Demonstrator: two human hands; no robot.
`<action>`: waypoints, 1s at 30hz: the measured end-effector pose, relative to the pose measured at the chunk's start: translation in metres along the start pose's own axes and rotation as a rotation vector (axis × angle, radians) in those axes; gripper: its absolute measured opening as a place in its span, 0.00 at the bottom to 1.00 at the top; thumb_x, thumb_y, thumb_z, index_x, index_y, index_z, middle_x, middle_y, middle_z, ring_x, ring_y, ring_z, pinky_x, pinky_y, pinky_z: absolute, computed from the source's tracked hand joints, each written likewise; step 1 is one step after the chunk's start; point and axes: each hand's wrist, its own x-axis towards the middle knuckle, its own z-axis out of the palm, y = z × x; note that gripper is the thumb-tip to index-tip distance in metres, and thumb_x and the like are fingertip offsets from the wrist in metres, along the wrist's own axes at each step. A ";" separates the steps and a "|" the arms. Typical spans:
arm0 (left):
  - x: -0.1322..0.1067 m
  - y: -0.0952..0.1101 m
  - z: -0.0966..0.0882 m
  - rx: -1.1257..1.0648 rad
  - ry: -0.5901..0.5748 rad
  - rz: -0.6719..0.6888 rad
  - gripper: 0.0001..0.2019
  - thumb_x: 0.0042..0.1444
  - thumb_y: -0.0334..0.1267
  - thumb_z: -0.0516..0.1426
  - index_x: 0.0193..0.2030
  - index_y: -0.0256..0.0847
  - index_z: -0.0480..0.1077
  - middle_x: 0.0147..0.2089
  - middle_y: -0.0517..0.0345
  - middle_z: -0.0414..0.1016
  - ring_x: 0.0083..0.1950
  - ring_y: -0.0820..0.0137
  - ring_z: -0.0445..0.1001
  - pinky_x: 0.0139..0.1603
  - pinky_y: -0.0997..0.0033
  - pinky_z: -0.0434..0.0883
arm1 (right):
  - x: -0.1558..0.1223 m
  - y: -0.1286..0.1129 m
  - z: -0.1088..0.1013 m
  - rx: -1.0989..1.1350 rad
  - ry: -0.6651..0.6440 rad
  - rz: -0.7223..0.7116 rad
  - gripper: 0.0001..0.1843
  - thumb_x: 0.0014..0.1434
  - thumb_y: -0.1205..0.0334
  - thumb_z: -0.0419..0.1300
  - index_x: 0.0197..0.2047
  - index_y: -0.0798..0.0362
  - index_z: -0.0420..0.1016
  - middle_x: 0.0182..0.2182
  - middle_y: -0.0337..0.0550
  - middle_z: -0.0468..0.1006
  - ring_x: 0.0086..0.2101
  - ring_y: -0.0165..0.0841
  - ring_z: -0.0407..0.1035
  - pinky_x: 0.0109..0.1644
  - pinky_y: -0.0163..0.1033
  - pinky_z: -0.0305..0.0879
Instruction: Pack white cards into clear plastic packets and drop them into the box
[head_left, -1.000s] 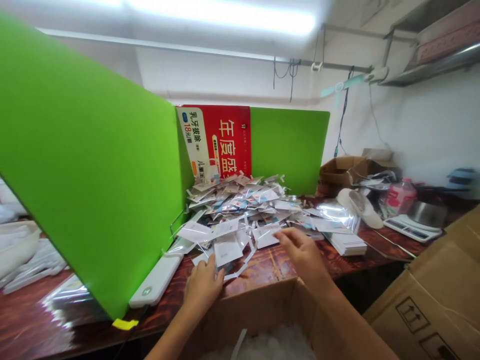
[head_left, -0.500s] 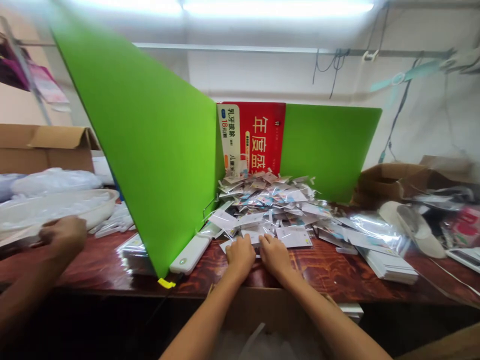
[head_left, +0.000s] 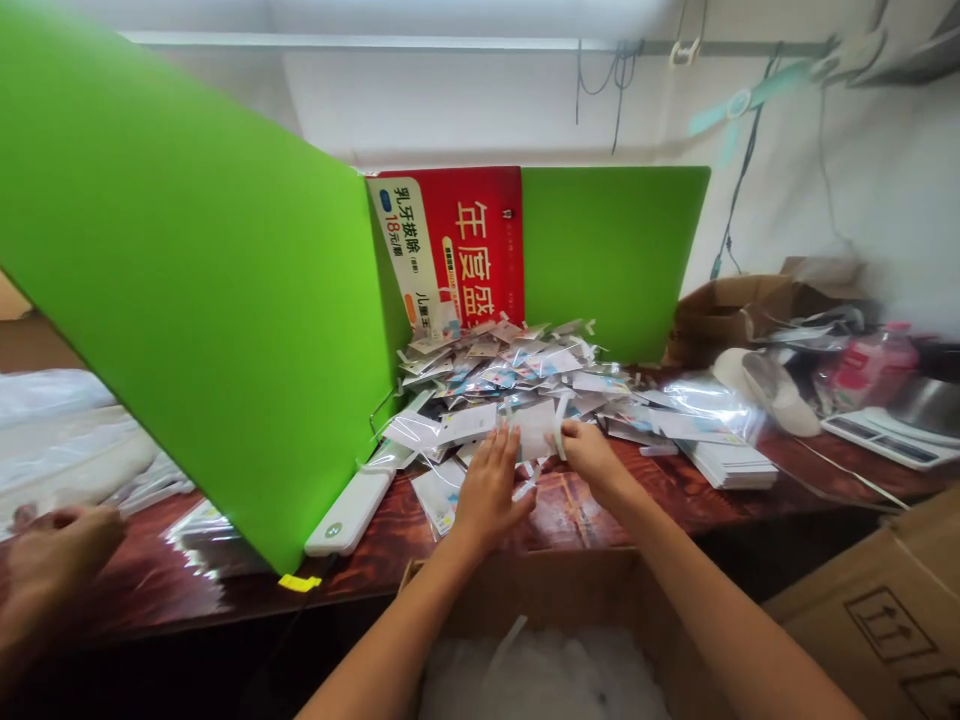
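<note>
In front of me is a clear plastic packet with a white card inside (head_left: 537, 430), at the near edge of a heap of similar packets (head_left: 517, 365). My left hand (head_left: 489, 488) lies along the packet's left side, its fingers stretched out and touching it. My right hand (head_left: 592, 456) is closed in a pinch at the packet's right edge, where a whitish strip (head_left: 561, 425) stands up. Just left of my left hand lies another packet (head_left: 439, 495) with a small yellow mark. The fingertips of my right hand are partly hidden.
Green panels (head_left: 285, 330) and a red poster (head_left: 491, 240) surround the heap. A white heat-sealer-like device (head_left: 352, 512) lies at left. Below the table edge sits an open carton (head_left: 540, 590) of whitish plastic. White cards (head_left: 731, 465) are stacked right. Another person's hand (head_left: 71, 550) is far left.
The view has swung right and down. My hands have parted: the left has flattened against a packet, while the right has moved to its right edge and pinches there.
</note>
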 end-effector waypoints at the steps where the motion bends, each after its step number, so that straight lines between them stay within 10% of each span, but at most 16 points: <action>1: 0.000 0.003 0.001 0.038 0.042 0.008 0.38 0.52 0.37 0.60 0.68 0.33 0.48 0.69 0.34 0.53 0.69 0.49 0.52 0.65 0.46 0.59 | -0.005 -0.005 -0.002 0.060 -0.043 0.009 0.12 0.57 0.63 0.49 0.34 0.57 0.73 0.25 0.44 0.77 0.24 0.31 0.72 0.30 0.34 0.68; 8: 0.006 0.002 -0.013 0.019 0.225 -0.061 0.26 0.55 0.29 0.55 0.61 0.33 0.59 0.59 0.38 0.69 0.61 0.55 0.68 0.61 0.52 0.66 | -0.031 -0.031 -0.002 0.184 -0.189 -0.098 0.15 0.56 0.51 0.55 0.28 0.55 0.70 0.23 0.41 0.74 0.23 0.30 0.69 0.29 0.34 0.66; 13: 0.006 -0.011 -0.014 -0.085 0.211 -0.233 0.23 0.52 0.21 0.50 0.56 0.34 0.67 0.56 0.43 0.73 0.58 0.59 0.72 0.59 0.57 0.70 | -0.031 -0.028 -0.004 -0.196 0.286 -0.623 0.08 0.59 0.59 0.55 0.33 0.53 0.73 0.32 0.45 0.77 0.36 0.36 0.71 0.43 0.41 0.68; 18: 0.005 -0.016 -0.016 -0.087 0.191 -0.195 0.23 0.52 0.22 0.50 0.56 0.33 0.67 0.57 0.42 0.72 0.59 0.59 0.71 0.60 0.56 0.69 | -0.022 -0.016 0.000 -0.361 0.150 -0.998 0.16 0.59 0.69 0.54 0.49 0.51 0.75 0.49 0.49 0.77 0.52 0.39 0.69 0.56 0.48 0.65; 30: 0.000 -0.018 -0.025 0.028 0.015 -0.141 0.28 0.46 0.18 0.50 0.56 0.31 0.66 0.58 0.39 0.70 0.61 0.58 0.68 0.62 0.54 0.66 | -0.008 0.009 0.011 -0.444 -0.082 -0.827 0.28 0.54 0.70 0.52 0.59 0.53 0.69 0.56 0.53 0.72 0.57 0.42 0.65 0.60 0.52 0.62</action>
